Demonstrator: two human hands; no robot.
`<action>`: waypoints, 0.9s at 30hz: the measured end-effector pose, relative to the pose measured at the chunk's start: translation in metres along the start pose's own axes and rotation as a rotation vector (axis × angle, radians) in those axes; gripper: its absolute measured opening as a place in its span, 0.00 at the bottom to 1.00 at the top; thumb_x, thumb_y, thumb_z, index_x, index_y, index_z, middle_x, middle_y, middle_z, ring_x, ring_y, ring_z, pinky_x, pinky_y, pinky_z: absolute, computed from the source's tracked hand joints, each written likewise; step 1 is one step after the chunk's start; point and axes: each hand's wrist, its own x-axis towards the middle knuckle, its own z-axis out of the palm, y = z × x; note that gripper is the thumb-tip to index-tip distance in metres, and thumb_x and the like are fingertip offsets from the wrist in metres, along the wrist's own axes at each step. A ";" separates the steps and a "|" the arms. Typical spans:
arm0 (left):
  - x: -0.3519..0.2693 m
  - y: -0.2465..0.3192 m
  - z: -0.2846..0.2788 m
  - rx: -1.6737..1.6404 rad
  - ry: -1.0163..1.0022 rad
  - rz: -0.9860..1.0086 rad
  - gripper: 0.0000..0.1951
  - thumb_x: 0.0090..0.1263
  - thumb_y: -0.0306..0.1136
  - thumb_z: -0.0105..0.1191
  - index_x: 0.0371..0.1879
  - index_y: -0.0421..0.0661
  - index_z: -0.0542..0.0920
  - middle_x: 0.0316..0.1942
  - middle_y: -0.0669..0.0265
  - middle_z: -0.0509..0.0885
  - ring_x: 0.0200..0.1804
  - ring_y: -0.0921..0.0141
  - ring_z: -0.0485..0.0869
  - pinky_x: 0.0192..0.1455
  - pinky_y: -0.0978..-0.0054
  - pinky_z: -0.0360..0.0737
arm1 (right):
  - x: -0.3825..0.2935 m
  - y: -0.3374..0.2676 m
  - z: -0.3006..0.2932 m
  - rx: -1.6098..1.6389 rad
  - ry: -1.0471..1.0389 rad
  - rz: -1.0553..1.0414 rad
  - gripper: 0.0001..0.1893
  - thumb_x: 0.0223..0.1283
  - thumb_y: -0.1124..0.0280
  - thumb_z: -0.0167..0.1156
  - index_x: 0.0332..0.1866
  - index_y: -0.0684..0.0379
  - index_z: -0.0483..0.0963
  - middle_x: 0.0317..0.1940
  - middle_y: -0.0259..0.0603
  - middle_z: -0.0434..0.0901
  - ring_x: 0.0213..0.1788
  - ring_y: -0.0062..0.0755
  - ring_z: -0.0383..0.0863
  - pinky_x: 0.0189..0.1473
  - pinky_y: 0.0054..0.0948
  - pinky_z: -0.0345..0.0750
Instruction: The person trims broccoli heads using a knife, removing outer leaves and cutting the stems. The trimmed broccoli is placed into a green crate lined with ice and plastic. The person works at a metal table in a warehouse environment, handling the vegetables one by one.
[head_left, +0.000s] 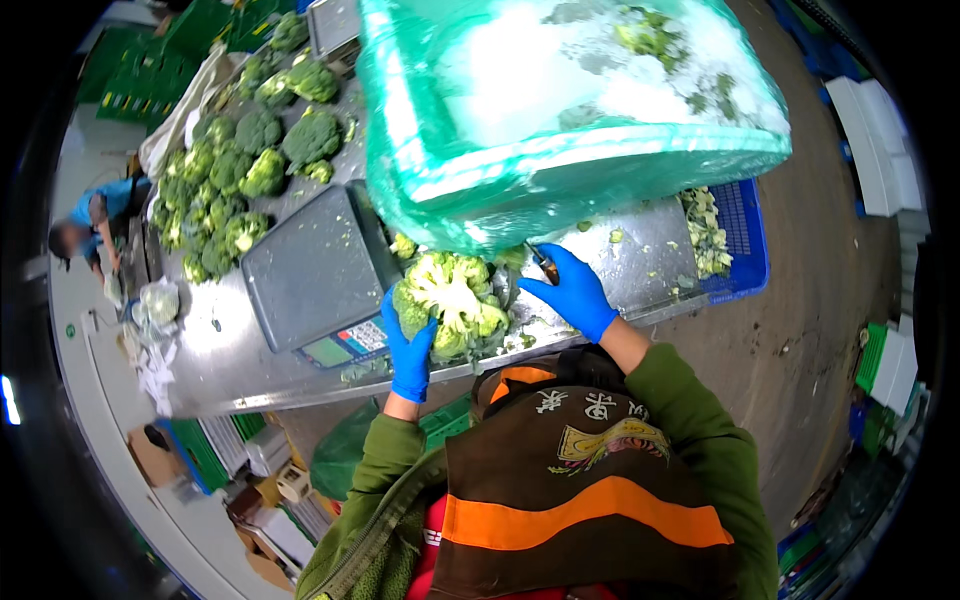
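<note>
My left hand (411, 352), in a blue glove, is closed on the left side of a broccoli head (454, 304), whose cut stem side faces up over the table's near edge. To the right of it, my right hand (574, 289), also gloved in blue, grips the dark brown handle of a knife (550, 270); its blade is mostly hidden. A digital weighing scale (349, 341) with a grey tray (319, 266) on top stands just left of the broccoli. Beyond my hands, a large box lined with green plastic film (480, 217) holds ice and some broccoli.
Many broccoli heads (217, 187) are heaped at the back left of the metal table (247, 375). A blue basket (752, 240) with trimmings adjoins its right end. Trimmings lie near my hands. Another person (105, 210) is at the far left, near wrapped broccoli (159, 301).
</note>
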 end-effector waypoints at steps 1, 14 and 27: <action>-0.003 0.000 0.002 0.038 0.042 0.001 0.39 0.60 0.27 0.61 0.72 0.43 0.59 0.66 0.59 0.67 0.68 0.65 0.66 0.71 0.66 0.63 | -0.002 -0.012 -0.001 -0.123 -0.053 0.041 0.20 0.58 0.54 0.68 0.48 0.57 0.77 0.37 0.44 0.83 0.37 0.39 0.84 0.41 0.32 0.79; 0.033 0.019 0.002 -0.024 -0.166 -0.086 0.34 0.60 0.28 0.61 0.68 0.39 0.67 0.60 0.59 0.77 0.59 0.69 0.77 0.63 0.70 0.75 | 0.001 -0.048 -0.019 -0.567 -0.480 -0.483 0.13 0.60 0.55 0.62 0.31 0.53 0.76 0.28 0.42 0.83 0.29 0.45 0.83 0.29 0.38 0.78; 0.090 0.057 -0.011 0.113 -0.136 0.138 0.32 0.63 0.33 0.58 0.68 0.37 0.67 0.61 0.57 0.76 0.61 0.66 0.77 0.64 0.67 0.75 | 0.010 0.013 -0.010 0.089 -0.144 -0.046 0.18 0.60 0.56 0.67 0.47 0.59 0.80 0.29 0.38 0.84 0.27 0.25 0.80 0.32 0.28 0.78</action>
